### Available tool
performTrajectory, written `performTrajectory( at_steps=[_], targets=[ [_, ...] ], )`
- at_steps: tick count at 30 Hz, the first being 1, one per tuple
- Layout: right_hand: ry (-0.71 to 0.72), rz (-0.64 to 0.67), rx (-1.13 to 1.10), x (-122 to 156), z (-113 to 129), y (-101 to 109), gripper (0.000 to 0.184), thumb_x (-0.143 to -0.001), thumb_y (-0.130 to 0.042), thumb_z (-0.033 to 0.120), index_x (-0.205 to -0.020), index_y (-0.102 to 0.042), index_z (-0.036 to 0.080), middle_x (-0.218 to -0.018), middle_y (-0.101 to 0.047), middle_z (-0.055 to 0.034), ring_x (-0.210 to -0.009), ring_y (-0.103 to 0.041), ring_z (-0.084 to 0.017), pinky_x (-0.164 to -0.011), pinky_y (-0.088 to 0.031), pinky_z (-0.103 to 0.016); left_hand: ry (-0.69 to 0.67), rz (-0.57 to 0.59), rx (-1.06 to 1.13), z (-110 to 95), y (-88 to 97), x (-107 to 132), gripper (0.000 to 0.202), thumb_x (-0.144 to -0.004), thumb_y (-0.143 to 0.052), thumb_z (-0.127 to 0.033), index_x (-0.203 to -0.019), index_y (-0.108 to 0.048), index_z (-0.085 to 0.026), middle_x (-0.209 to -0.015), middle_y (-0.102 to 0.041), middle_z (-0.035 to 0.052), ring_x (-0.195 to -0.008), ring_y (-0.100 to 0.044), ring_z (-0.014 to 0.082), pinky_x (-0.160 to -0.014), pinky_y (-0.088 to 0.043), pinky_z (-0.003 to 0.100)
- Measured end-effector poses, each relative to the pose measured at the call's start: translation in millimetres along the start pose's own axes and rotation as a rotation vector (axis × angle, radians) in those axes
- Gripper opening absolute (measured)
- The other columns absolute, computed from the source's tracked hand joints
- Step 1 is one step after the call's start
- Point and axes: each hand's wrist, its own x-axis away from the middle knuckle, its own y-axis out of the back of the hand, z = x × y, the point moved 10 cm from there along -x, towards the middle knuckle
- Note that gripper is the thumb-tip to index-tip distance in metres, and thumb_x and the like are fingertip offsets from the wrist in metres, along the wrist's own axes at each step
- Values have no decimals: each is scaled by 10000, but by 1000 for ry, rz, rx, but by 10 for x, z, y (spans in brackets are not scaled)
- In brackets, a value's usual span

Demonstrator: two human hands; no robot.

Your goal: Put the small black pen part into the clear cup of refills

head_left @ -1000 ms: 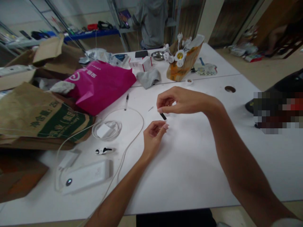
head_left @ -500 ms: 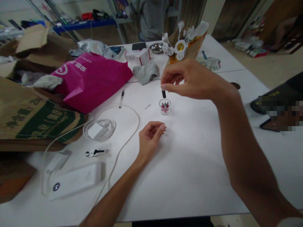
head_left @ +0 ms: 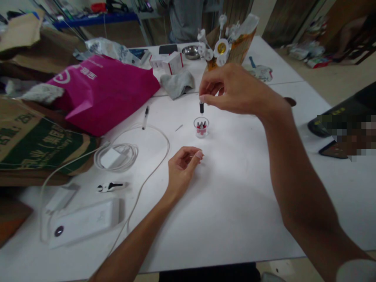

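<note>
My right hand (head_left: pixel 219 88) pinches a small black cylinder (head_left: pixel 201 107) between thumb and fingertips. The cylinder points down, with a pale, thin tip just above the rim of a small clear cup (head_left: pixel 201 135). Inside that cup stand several dark, pointed pieces with pink-red lower parts (head_left: pixel 201 127). Nearer to me, my left hand (head_left: pixel 183 162) rests on the white table, its fingers curled and the thumb close to the index finger. Whatever it may hold at the fingertips is too small to make out. Left of the cup lies a thin grey sliver (head_left: pixel 179 127).
On the left are a pen (head_left: pixel 145 117), a coiled white cable (head_left: pixel 117 156), clippers (head_left: pixel 111 187) and a white power bank (head_left: pixel 85 223). A pink bag (head_left: pixel 105 94) and grey cloth (head_left: pixel 178 84) lie behind. A black object (head_left: pixel 337 117) stands right. A person (head_left: pixel 186 21) is beyond the table.
The whole view has shifted slightly, so things sit higher and further left. My right hand has risen a little over the cup, still holding the black cylinder. The left hand keeps its pose.
</note>
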Motion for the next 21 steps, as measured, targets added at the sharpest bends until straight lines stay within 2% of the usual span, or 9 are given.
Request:
performTrajectory(
  at_steps=[7, 13, 16, 21],
  targets=[
    [4, 16, -31, -38, -71, -93, 164, -938, -951, 312, -904, -803, 249, -907, -798, -39, -926, -735, -254, -901, -602, -381, -6, 3, 16, -1, -8, -1, 373, -952, -1005, -563, -1018, -875, -219, -956, -843, 73, -882, -781, 203, -820, -647, 328],
    [12, 51, 126, -29, -31, -174, 92, -992, -793, 128, -942, -832, 195, -932, -824, -32, -880, -743, -190, -846, -552, -333, -12, 17, 10, -14, -26, 1, 394, -955, -1003, -572, -1020, -869, -207, -965, -842, 75, -900, -787, 206, -826, -645, 327],
    [-5, 81, 161, -31, -43, -203, 76, -1000, -784, 143, -979, -846, 181, -965, -842, -33, -905, -764, -191, -853, -550, -321, -11, 22, 10, -17, -31, 2, 402, -951, -1007, -578, -1016, -870, -206, -963, -839, 73, -904, -786, 201, -822, -634, 316],
    [-91, 150, 198, -38, -118, -257, 42, -994, -817, 282, -972, -852, 277, -1059, -888, -43, -1021, -806, -276, -911, -591, -368, -3, 28, -4, -22, -38, 3, 382, -962, -1001, -548, -1012, -861, -196, -962, -834, 60, -902, -771, 181, -823, -620, 296]
  ],
)
